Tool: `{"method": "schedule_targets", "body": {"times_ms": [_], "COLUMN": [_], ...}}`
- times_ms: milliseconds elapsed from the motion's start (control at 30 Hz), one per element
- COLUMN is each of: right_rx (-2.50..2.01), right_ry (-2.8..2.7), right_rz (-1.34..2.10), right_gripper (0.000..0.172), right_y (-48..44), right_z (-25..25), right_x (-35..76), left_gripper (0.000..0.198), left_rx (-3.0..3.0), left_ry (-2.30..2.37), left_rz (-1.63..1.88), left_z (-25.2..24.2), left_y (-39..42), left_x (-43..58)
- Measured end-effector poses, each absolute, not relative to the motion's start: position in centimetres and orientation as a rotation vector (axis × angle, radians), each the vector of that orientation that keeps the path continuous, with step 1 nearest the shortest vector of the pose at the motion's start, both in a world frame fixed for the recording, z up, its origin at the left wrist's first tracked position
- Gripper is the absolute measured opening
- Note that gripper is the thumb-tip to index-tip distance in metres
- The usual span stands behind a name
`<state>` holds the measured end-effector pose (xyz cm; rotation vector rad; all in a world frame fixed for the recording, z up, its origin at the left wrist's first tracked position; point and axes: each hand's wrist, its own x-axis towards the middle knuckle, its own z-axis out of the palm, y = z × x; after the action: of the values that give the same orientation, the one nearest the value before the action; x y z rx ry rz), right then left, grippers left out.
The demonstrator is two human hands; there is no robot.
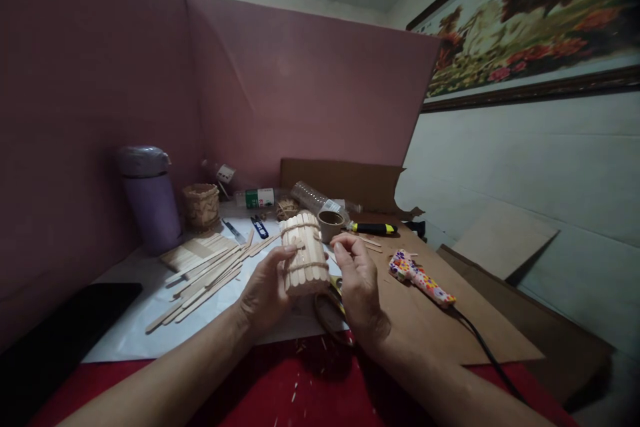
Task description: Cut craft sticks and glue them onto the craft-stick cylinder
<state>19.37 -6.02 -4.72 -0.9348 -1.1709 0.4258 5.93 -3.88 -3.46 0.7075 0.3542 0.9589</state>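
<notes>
My left hand [267,280] grips a cylinder of craft sticks [306,250], thumb on its front. Two bands of twine circle it, near the top and the bottom, and a small wooden piece sits on its front by my thumb. To its right, my right hand [357,273] is closed in a pinch, apart from the cylinder; whatever its fingertips hold is too small to make out. Scissors with yellow on the handles [336,290] lie partly hidden behind and below my hands. Loose craft sticks [210,280] are spread to the left on white paper.
A glue gun [420,280] with a black cord lies right, on cardboard. Behind are a utility knife [375,229], a brown cup [331,225], plastic bottles [313,197], thread snips [259,227] and a woven-looking pot [201,207]. A purple tumbler [153,207] stands left.
</notes>
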Motion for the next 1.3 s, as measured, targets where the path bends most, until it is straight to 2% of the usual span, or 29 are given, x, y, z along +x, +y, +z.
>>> {"method": "schedule_targets", "body": {"times_ms": [267, 467, 700, 1033, 1300], "right_rx": [-0.897, -0.863, -0.859, -0.867, -0.865], "right_ry": [-1.224, -1.244, -1.236, -1.232, -1.261], "right_rz": [0.269, 0.220, 0.223, 0.249, 0.204], "right_gripper": [0.015, 0.014, 0.015, 0.014, 0.012], "right_y": [-6.8, -7.1, -7.0, -7.1, -7.2], "right_z": [-4.2, -4.1, -4.0, -4.1, -3.9], "right_x": [19.3, 19.1, 19.0, 19.1, 19.0], "left_gripper": [0.031, 0.040, 0.032, 0.045, 0.047], "left_rx": [0.698, 0.690, 0.714, 0.705, 0.684], "left_ry": [0.266, 0.285, 0.209, 0.224, 0.268], "left_rz": [0.852, 0.828, 0.808, 0.838, 0.835], "left_z": [-3.1, -3.5, -3.7, -3.3, -3.3], "left_y": [-4.4, -4.0, -3.9, -4.0, -3.9], "left_x": [5.5, 5.3, 5.2, 5.4, 5.2]}}
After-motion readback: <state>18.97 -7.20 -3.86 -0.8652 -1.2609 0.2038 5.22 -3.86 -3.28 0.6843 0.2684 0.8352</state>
